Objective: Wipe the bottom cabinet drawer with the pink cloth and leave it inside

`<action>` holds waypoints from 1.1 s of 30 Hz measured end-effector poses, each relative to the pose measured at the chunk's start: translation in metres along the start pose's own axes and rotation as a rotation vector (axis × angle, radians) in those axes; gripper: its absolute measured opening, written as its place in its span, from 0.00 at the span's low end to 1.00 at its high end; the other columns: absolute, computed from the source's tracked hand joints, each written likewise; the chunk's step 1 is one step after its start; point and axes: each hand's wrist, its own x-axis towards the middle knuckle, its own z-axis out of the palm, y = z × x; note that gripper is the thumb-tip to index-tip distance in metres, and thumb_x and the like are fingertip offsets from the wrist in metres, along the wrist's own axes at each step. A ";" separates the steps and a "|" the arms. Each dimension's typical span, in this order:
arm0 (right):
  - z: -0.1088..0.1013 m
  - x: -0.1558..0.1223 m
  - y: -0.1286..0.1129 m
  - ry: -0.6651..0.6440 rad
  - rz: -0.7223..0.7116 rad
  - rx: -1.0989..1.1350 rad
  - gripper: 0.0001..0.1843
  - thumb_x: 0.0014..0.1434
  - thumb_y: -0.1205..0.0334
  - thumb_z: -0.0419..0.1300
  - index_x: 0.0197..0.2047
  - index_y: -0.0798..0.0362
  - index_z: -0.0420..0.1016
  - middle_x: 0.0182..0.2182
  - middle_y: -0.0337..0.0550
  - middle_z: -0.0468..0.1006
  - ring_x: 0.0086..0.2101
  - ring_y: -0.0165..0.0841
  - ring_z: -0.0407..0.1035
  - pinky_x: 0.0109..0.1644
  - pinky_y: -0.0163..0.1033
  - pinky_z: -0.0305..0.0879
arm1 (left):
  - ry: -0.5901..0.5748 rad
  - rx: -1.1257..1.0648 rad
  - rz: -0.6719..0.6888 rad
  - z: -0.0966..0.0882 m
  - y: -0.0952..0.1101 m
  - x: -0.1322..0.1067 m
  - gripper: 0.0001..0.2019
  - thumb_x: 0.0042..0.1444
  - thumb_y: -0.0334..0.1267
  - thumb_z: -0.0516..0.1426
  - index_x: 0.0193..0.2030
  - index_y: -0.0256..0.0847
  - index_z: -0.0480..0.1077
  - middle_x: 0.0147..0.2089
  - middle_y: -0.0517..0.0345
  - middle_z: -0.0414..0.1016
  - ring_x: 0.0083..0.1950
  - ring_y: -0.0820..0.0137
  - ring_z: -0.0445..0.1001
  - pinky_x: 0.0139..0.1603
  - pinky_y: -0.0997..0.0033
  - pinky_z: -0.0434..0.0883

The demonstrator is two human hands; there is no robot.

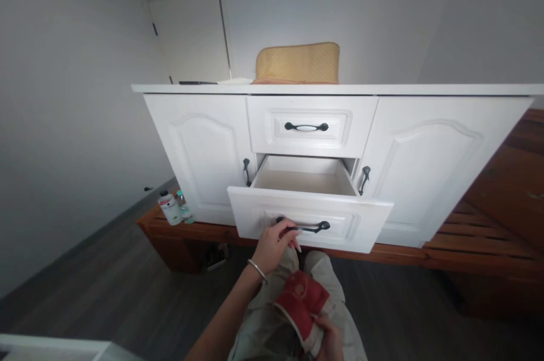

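A white cabinet (425, 157) stands in front of me on a low wooden platform. Its lower middle drawer (348, 219) is pulled out and looks empty inside. My left hand (274, 245), with a metal bangle on the wrist, grips the drawer's dark handle (312, 229). My right hand (327, 341) sits low over my lap and holds a folded red and white cloth item (301, 298). The upper drawer (310, 126) above is closed.
A tan cushion (298, 62) and flat items lie on the cabinet top. Two bottles (172, 208) stand on the wooden platform (480, 236) at the cabinet's left. A white door (189, 38) is in the back wall. Dark wood floor lies to the left.
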 end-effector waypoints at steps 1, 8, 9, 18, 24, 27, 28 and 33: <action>0.005 0.000 -0.002 0.037 0.042 0.080 0.16 0.36 0.44 0.64 0.29 0.41 0.77 0.31 0.36 0.86 0.49 0.57 0.78 0.47 0.63 0.77 | -0.002 -0.014 0.001 -0.001 -0.001 0.004 0.15 0.65 0.51 0.57 0.39 0.40 0.73 0.28 0.58 0.80 0.30 0.71 0.77 0.36 0.72 0.70; 0.018 -0.008 -0.014 0.177 0.140 0.330 0.14 0.32 0.56 0.69 0.28 0.45 0.78 0.33 0.39 0.86 0.49 0.56 0.78 0.47 0.62 0.78 | 0.026 -0.072 0.037 -0.005 -0.020 0.058 0.17 0.62 0.52 0.59 0.40 0.38 0.73 0.26 0.59 0.77 0.27 0.73 0.74 0.33 0.74 0.71; 0.017 -0.008 -0.014 0.170 0.139 0.327 0.14 0.33 0.56 0.69 0.29 0.45 0.79 0.34 0.39 0.86 0.49 0.55 0.78 0.47 0.61 0.78 | 0.035 -0.073 0.048 -0.006 -0.024 0.068 0.18 0.62 0.53 0.59 0.39 0.37 0.73 0.26 0.59 0.77 0.27 0.73 0.74 0.33 0.74 0.71; 0.019 -0.005 -0.010 0.146 0.135 0.334 0.16 0.33 0.59 0.72 0.31 0.50 0.79 0.31 0.43 0.85 0.46 0.54 0.80 0.48 0.57 0.78 | 0.055 -0.085 0.098 -0.010 -0.054 0.145 0.21 0.60 0.56 0.60 0.41 0.35 0.73 0.26 0.57 0.77 0.24 0.74 0.74 0.29 0.75 0.71; 0.019 -0.003 -0.010 0.151 0.204 0.507 0.29 0.30 0.68 0.76 0.40 0.55 0.80 0.36 0.47 0.86 0.42 0.49 0.81 0.53 0.54 0.77 | 0.092 -0.108 0.105 -0.007 -0.070 0.188 0.19 0.61 0.53 0.61 0.40 0.36 0.72 0.24 0.59 0.75 0.21 0.75 0.73 0.24 0.77 0.69; 0.017 -0.001 -0.010 0.160 0.209 0.498 0.32 0.32 0.69 0.75 0.45 0.56 0.79 0.38 0.47 0.87 0.41 0.48 0.81 0.53 0.55 0.77 | 0.121 -0.122 0.109 -0.003 -0.070 0.196 0.16 0.62 0.50 0.60 0.41 0.36 0.72 0.24 0.61 0.75 0.20 0.76 0.72 0.23 0.78 0.68; 0.017 -0.001 -0.011 0.158 0.206 0.493 0.33 0.33 0.69 0.74 0.47 0.56 0.78 0.39 0.46 0.87 0.42 0.48 0.81 0.54 0.55 0.77 | 0.131 -0.127 0.107 -0.002 -0.069 0.195 0.15 0.62 0.48 0.60 0.43 0.36 0.73 0.25 0.62 0.75 0.20 0.77 0.72 0.23 0.78 0.68; 0.013 -0.003 -0.015 0.170 0.195 0.512 0.37 0.37 0.70 0.74 0.54 0.56 0.75 0.42 0.47 0.86 0.44 0.47 0.81 0.55 0.55 0.77 | 0.270 -0.164 0.178 0.002 -0.080 0.155 0.20 0.62 0.46 0.60 0.58 0.42 0.70 0.36 0.61 0.79 0.26 0.79 0.75 0.31 0.78 0.73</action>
